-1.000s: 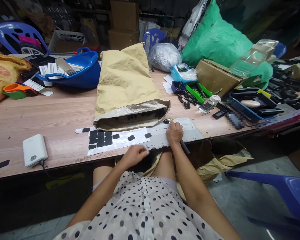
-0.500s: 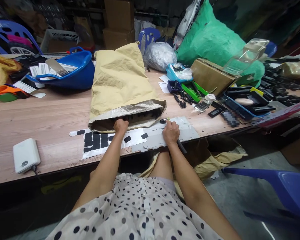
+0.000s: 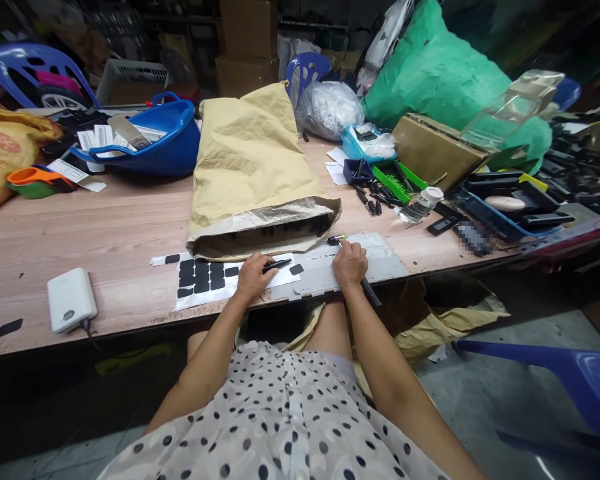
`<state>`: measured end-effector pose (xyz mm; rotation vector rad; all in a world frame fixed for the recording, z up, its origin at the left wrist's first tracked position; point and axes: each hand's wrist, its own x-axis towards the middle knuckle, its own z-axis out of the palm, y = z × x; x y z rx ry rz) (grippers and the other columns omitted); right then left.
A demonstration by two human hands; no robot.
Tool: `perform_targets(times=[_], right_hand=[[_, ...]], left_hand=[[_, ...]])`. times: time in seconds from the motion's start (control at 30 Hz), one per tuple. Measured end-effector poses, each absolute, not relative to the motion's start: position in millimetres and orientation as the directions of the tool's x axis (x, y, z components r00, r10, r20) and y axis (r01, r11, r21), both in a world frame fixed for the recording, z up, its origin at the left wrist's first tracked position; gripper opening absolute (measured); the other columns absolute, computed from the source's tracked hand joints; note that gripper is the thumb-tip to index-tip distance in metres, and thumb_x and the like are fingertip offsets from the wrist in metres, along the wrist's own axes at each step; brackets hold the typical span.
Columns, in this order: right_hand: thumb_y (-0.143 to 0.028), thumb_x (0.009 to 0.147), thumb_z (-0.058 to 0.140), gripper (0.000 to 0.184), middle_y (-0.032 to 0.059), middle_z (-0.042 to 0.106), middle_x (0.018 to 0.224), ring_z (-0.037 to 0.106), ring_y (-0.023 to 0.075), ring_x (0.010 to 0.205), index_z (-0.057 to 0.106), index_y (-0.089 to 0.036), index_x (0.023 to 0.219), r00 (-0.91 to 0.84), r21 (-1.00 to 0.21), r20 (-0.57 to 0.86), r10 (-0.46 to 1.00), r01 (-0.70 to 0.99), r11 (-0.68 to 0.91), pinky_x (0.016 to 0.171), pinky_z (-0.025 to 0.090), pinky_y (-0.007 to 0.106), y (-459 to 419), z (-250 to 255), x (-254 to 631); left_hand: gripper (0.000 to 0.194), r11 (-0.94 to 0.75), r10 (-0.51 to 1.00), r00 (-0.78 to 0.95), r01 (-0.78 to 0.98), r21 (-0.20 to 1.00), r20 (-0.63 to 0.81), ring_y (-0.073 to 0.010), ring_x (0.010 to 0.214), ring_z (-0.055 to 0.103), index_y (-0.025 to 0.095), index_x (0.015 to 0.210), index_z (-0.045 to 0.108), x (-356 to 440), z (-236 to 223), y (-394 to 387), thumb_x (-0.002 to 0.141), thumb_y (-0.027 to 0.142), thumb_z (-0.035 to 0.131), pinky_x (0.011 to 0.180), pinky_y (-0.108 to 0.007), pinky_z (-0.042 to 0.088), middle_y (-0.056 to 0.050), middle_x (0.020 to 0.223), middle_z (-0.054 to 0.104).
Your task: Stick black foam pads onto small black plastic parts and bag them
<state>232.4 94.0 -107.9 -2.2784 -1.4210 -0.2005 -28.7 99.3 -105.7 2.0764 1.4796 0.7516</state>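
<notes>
Fingers of the left hand pinched on a slim black piece, held over the white sheet and pointing toward the other hand; contact with the sheet unclear.

Fingers of the right hand curled round a black rod, whose lower end sticks out past the palm. Just beyond those fingertips: a small dark part with a yellow-green bit, near the grey board; whether it joins the rod, not visible.

Left of the left fingers: block of black pads on the sheet. Right of them, just past the held piece: a single pad. Beyond them: paper sack lying on the bench, mouth toward the person, dark contents inside, not countable.

Progress (judged): one piece is in hand, outside the sack; nothing shows it as finished. Pads on the sheet and dark contents in the sack suggest much is left. Loose black bits lie beyond the right fingers, farther right; done or not, cannot say.
</notes>
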Motion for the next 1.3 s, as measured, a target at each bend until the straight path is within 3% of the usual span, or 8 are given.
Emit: perform_targets(times=[0.2,0.33,0.43,0.6,0.8,0.93,1.13,1.3], right_hand=[[-0.012,0.088,0.048,0.038,0.0126,0.063,0.1,0.054,0.0252,0.094,0.072,-0.019,0.117,0.5,-0.455,0.32,0.805,0.826,-0.333,0.078,0.043,0.035,91.5,-106.0,237.0],[-0.019,0.09,0.046,0.039,0.0108,0.066,0.1,0.058,0.023,0.091,0.07,-0.019,0.12,0.449,-0.649,0.411,0.793,0.755,-0.091,0.083,0.048,0.036,77.1,-103.2,215.1],[-0.023,0.091,0.047,0.037,0.0094,0.069,0.1,0.061,0.0209,0.086,0.07,-0.02,0.119,0.296,-0.726,0.409,0.863,0.679,0.111,0.079,0.052,0.034,64.5,-100.4,183.5],[-0.02,0.091,0.048,0.032,0.0067,0.072,0.096,0.065,0.0199,0.09,0.073,-0.022,0.111,0.081,-0.712,0.434,0.897,0.641,0.287,0.083,0.054,0.032,52.9,-97.4,141.6],[-0.017,0.093,0.045,0.036,0.0075,0.068,0.093,0.063,0.0198,0.088,0.071,-0.02,0.118,-0.014,-0.604,0.42,0.907,0.742,0.291,0.082,0.053,0.03,48.8,-101.0,128.0],[-0.015,0.092,0.045,0.037,0.0078,0.068,0.091,0.062,0.0202,0.087,0.072,-0.021,0.117,-0.005,-0.572,0.39,0.921,0.782,0.247,0.081,0.053,0.03,50.2,-100.5,131.3],[-0.016,0.094,0.041,0.039,0.0088,0.069,0.097,0.063,0.0206,0.093,0.071,-0.02,0.118,0.061,-0.59,0.462,0.885,0.766,0.255,0.085,0.052,0.031,52.1,-92.6,138.7],[-0.014,0.091,0.044,0.038,0.0076,0.069,0.09,0.063,0.02,0.086,0.072,-0.02,0.115,0.042,-0.578,0.406,0.913,0.786,0.221,0.08,0.052,0.029,49.6,-97.0,138.8]], left_hand=[[0.018,-0.258,0.962,0.246,0.663,0.703,0.122,-0.0213,0.085,0.062,0.025,0.096,0.074,-26.8,-106.3,102.9,0.079,0.028,0.069,0.076,-0.032,0.05,-0.003,0.092,0.067],[0.017,-0.221,0.969,0.231,0.653,0.724,0.087,-0.0212,0.086,0.062,0.024,0.093,0.073,-25.8,-104.2,102.6,0.077,0.028,0.07,0.072,-0.031,0.048,-0.002,0.091,0.067],[0.017,-0.208,0.971,0.227,0.639,0.741,0.077,-0.0204,0.085,0.061,0.025,0.092,0.073,-24.9,-103.2,102.7,0.075,0.026,0.07,0.074,-0.031,0.048,-0.001,0.091,0.067],[0.017,-0.153,0.983,0.178,0.651,0.743,0.047,-0.0203,0.086,0.061,0.025,0.088,0.073,-20.6,-102.5,102.4,0.073,0.02,0.072,0.077,-0.031,0.048,0.0,0.088,0.066],[0.009,-0.144,0.985,0.168,0.669,0.729,0.04,-0.0199,0.085,0.061,0.024,0.083,0.073,-18.9,-99.6,101.6,0.074,0.022,0.073,0.078,-0.031,0.049,0.0,0.086,0.065],[0.011,-0.142,0.986,0.158,0.67,0.729,0.047,-0.0203,0.086,0.062,0.025,0.084,0.074,-18.5,-100.3,101.7,0.073,0.02,0.074,0.079,-0.031,0.049,0.0,0.088,0.067],[0.016,-0.129,0.989,0.139,0.665,0.735,0.048,-0.0201,0.085,0.062,0.025,0.087,0.075,-16.2,-101.4,100.8,0.073,0.018,0.074,0.079,-0.032,0.05,-0.001,0.09,0.069],[0.015,-0.138,0.988,0.143,0.667,0.732,0.056,-0.0206,0.087,0.063,0.026,0.086,0.075,-16.5,-100.4,100.2,0.074,0.018,0.071,0.081,-0.032,0.05,-0.001,0.09,0.069]])
